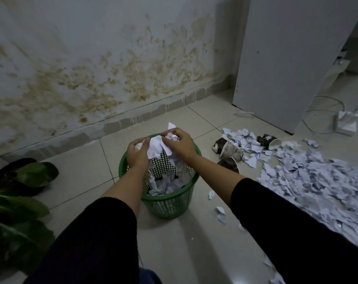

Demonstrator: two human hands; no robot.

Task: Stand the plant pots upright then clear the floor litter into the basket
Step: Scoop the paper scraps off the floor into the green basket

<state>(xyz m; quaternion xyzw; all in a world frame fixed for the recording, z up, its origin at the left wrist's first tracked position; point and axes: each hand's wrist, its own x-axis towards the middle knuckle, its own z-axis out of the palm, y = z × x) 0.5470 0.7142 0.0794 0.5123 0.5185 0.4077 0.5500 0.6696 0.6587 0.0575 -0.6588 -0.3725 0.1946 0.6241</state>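
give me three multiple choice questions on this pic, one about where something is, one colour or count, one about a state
1. Where does the big spread of torn paper lie?
A. right of the basket
B. left of the basket
C. inside the plant pot

2. What colour is the basket?
A. red
B. green
C. white

3. What are the left hand and right hand doing?
A. resting flat on the floor
B. lifting a paper cup
C. gripping crumpled paper over the basket

Answers:
1 A, the scraps cover the tiles to its right, near the paper cups.
2 B, its mesh wall and rim are green.
3 C, the fingers of both curl round the crumpled paper above the rim.
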